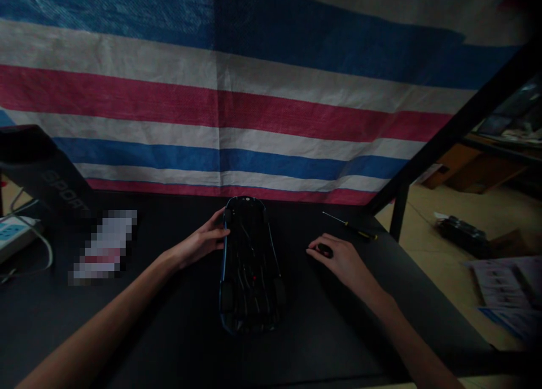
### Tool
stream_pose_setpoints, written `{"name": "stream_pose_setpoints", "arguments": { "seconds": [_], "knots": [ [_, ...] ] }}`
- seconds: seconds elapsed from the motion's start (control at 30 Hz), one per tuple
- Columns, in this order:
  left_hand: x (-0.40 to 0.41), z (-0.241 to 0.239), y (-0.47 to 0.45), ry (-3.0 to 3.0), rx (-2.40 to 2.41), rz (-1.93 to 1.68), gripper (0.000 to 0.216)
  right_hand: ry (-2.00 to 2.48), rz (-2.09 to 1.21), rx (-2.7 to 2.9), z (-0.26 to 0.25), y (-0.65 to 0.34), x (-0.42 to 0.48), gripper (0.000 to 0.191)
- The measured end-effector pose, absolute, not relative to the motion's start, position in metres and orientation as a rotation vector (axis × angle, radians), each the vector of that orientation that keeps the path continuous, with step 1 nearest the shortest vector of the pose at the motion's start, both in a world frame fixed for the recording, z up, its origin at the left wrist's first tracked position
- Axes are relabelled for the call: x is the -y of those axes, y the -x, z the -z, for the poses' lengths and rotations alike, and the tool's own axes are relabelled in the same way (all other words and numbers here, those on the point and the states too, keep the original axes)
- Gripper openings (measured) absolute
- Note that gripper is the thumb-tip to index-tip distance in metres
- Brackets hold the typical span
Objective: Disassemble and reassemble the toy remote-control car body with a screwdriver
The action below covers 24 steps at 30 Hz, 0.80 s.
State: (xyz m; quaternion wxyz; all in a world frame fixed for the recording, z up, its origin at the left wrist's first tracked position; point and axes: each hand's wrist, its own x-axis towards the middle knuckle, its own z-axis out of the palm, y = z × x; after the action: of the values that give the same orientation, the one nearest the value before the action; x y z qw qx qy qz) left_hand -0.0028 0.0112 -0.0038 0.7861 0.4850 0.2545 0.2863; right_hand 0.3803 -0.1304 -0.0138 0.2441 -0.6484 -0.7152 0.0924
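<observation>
A dark toy car [249, 267] with a blue edge lies upside down in the middle of the black table [169, 332], its wheels and underside facing up. My left hand [203, 242] rests against the car's left side near its far end, fingers curled onto the edge. My right hand [339, 256] lies on the table to the right of the car, its fingers closed around a small dark object [324, 248] that I cannot make out. A thin screwdriver [349, 225] with a yellow-and-black handle lies just beyond my right hand.
A striped blue, white and red tarp [220, 95] hangs behind the table. A black box [46, 174] and a white power strip [14, 234] sit at the far left, near a blurred card [105, 245]. A black post [398, 211] stands at right, with clutter on the floor beyond.
</observation>
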Motion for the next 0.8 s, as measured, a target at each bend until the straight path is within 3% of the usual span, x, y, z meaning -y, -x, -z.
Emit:
{"name": "stream_pose_setpoints", "arguments": {
  "seconds": [0.37, 0.8],
  "knots": [
    [-0.008, 0.0, 0.003, -1.045, -0.538, -0.616, 0.082, 1.939, -0.144, 2.121, 0.003, -0.366, 0.117, 0.006],
    [-0.008, -0.001, 0.002, -1.032, -0.551, -0.609, 0.088, 1.809, -0.254, 2.148, -0.005, -0.379, 0.112, 0.015]
  ]
}}
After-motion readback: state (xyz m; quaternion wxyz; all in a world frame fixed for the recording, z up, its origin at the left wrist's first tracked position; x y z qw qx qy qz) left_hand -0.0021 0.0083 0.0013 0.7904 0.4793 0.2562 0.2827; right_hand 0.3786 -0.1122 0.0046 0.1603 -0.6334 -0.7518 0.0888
